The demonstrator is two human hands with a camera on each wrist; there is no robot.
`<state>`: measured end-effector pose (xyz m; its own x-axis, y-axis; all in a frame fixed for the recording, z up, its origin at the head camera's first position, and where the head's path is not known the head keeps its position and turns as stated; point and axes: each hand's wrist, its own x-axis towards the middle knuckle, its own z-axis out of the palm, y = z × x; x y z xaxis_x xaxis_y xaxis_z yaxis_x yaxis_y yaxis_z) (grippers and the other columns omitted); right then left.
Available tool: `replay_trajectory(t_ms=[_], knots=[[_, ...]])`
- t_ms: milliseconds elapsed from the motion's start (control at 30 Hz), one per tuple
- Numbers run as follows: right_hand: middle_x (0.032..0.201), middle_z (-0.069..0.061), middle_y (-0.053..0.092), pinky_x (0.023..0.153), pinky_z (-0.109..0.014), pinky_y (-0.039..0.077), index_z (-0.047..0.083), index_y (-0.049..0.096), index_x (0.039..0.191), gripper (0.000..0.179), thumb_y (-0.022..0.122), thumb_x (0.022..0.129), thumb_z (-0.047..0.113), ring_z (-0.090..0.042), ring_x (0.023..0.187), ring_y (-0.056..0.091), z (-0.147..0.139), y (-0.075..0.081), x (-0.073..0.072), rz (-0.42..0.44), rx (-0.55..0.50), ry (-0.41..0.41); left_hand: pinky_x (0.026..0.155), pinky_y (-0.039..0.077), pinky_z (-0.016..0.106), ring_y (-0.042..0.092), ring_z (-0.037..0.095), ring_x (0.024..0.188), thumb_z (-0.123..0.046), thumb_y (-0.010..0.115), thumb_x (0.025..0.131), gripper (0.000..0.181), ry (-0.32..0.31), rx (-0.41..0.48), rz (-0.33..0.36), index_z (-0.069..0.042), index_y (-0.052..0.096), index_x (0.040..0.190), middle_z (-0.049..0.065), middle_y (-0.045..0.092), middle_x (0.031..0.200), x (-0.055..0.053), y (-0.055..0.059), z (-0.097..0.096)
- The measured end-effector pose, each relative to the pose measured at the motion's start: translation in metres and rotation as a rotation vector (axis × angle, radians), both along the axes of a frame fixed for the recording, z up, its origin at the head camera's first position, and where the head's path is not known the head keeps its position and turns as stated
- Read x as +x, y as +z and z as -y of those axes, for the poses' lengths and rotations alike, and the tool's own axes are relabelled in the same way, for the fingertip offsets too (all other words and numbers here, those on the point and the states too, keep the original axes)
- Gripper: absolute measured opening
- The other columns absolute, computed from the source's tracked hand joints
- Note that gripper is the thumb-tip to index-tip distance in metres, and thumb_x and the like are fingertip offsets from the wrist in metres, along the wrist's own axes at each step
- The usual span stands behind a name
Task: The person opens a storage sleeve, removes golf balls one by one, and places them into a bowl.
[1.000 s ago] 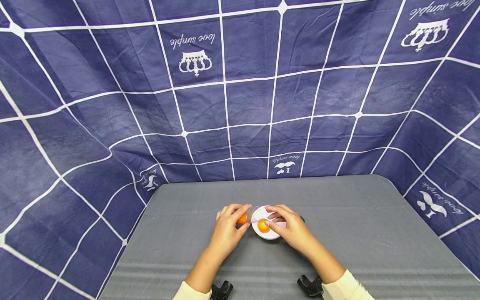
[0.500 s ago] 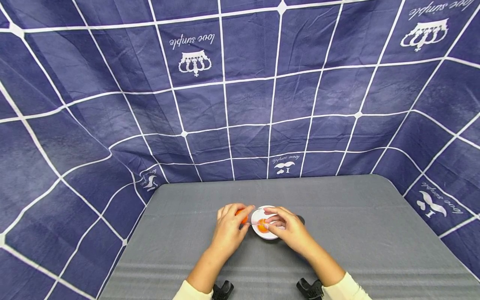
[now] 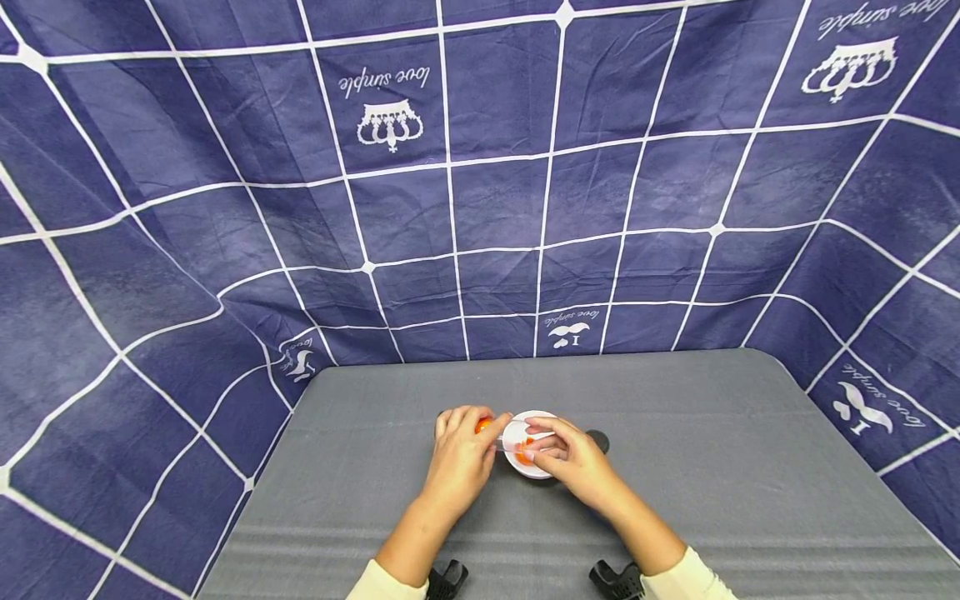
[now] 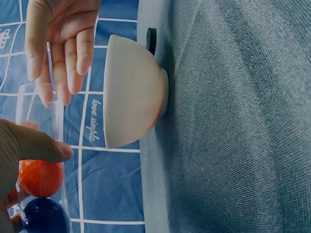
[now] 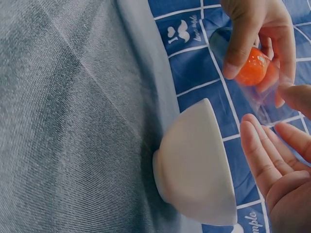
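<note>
My left hand [image 3: 461, 450] grips a clear tube [image 4: 41, 109] between thumb and fingers, over the left side of a white bowl [image 4: 131, 92]. Inside the tube sit an orange ball [image 5: 253, 67] and, behind it, a dark blue ball [image 4: 46, 216]. My right hand [image 3: 570, 450] is at the tube's other end, its fingers loosely extended and overlapping the clear wall in the left wrist view. From above, an orange shape [image 3: 522, 456] shows in the bowl, partly covered by the right thumb and the tube.
A flat, dark round piece [image 3: 599, 441] lies on the grey table [image 3: 712, 467] to the right of the bowl. Blue cloth [image 3: 495, 208] with white lines hangs behind and at both sides. Black wrist mounts [image 3: 617, 578] show near the cream sleeves [image 3: 690, 577].
The right hand has shifted slightly left, showing more of the dark round piece. The left hand has turned a little with the tube. Less of the orange shape in the bowl shows.
</note>
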<state>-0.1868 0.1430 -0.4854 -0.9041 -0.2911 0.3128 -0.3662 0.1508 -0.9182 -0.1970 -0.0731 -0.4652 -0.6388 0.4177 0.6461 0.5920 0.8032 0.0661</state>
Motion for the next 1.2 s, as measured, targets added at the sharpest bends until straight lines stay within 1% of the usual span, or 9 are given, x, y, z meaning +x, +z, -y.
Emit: replay_trajectory(t_ms=[67,267,433,567,733,900,967,1200], knots=[[0.127,-0.030,0.061,0.086,-0.020,0.058,-0.006,0.055,0.136,0.049,0.072,0.090,0.003,-0.019,0.102,0.071,0.0014,-0.0006,-0.0001,0.011,-0.013,0.002,0.095,0.040,0.046,0.059,0.024,0.107,-0.005,0.084,0.068,0.059,0.007,-0.015,-0.015,-0.028,0.072,0.121,0.000,0.066,0.110,-0.0001,-0.0001,-0.0002],[0.128,-0.026,0.062,0.086,-0.018,0.057,-0.003,0.056,0.135,0.048,0.073,0.091,0.007,-0.010,0.102,0.071,0.0054,-0.0015,0.0002,0.060,-0.027,-0.013,0.094,0.040,0.046,0.059,0.024,0.106,-0.002,0.082,0.067,0.060,0.026,-0.058,-0.044,-0.029,0.072,0.120,0.000,0.066,0.108,-0.0002,-0.0005,-0.0010],[0.128,-0.026,0.063,0.084,-0.018,0.057,-0.002,0.057,0.134,0.048,0.073,0.091,0.009,-0.007,0.100,0.070,0.0066,-0.0022,0.0003,0.068,-0.025,-0.014,0.094,0.040,0.046,0.059,0.026,0.105,-0.001,0.082,0.065,0.060,0.024,-0.072,-0.059,-0.028,0.072,0.118,0.001,0.066,0.107,-0.0004,-0.0007,-0.0016],[0.128,-0.028,0.062,0.084,-0.018,0.057,-0.003,0.056,0.134,0.047,0.072,0.092,0.009,-0.007,0.100,0.070,0.0068,-0.0030,0.0003,0.057,-0.027,-0.004,0.095,0.040,0.047,0.059,0.026,0.106,-0.001,0.081,0.066,0.059,0.020,-0.066,-0.057,-0.028,0.073,0.117,0.001,0.067,0.108,-0.0005,-0.0013,-0.0018],[0.124,-0.027,0.065,0.082,-0.017,0.057,-0.002,0.059,0.132,0.044,0.072,0.092,0.008,-0.007,0.098,0.071,0.0069,-0.0029,0.0015,0.070,-0.025,-0.022,0.095,0.040,0.047,0.059,0.026,0.107,-0.001,0.082,0.064,0.061,0.014,-0.054,-0.059,-0.029,0.072,0.117,0.001,0.066,0.108,-0.0008,-0.0024,-0.0019],[0.117,-0.025,0.068,0.077,-0.016,0.056,-0.002,0.060,0.130,0.043,0.073,0.091,0.007,0.000,0.092,0.069,0.0071,-0.0022,0.0029,0.088,-0.018,-0.051,0.095,0.040,0.047,0.059,0.026,0.108,-0.002,0.083,0.064,0.061,0.012,-0.053,-0.062,-0.030,0.072,0.117,0.000,0.066,0.109,-0.0014,-0.0031,-0.0023],[0.117,-0.024,0.068,0.077,-0.016,0.056,-0.002,0.060,0.130,0.042,0.073,0.091,0.006,0.002,0.091,0.067,0.0071,-0.0020,0.0033,0.094,-0.026,-0.052,0.095,0.040,0.047,0.059,0.025,0.107,-0.002,0.083,0.065,0.061,0.013,-0.052,-0.058,-0.030,0.072,0.118,-0.001,0.066,0.109,-0.0012,-0.0033,-0.0025],[0.116,-0.023,0.067,0.077,-0.017,0.056,0.000,0.061,0.130,0.043,0.075,0.090,0.010,-0.001,0.090,0.068,0.0062,-0.0022,0.0036,0.095,-0.019,-0.066,0.095,0.040,0.047,0.059,0.025,0.107,-0.002,0.083,0.064,0.061,0.007,-0.031,-0.050,-0.030,0.072,0.118,0.000,0.066,0.109,0.0004,-0.0043,-0.0024]])
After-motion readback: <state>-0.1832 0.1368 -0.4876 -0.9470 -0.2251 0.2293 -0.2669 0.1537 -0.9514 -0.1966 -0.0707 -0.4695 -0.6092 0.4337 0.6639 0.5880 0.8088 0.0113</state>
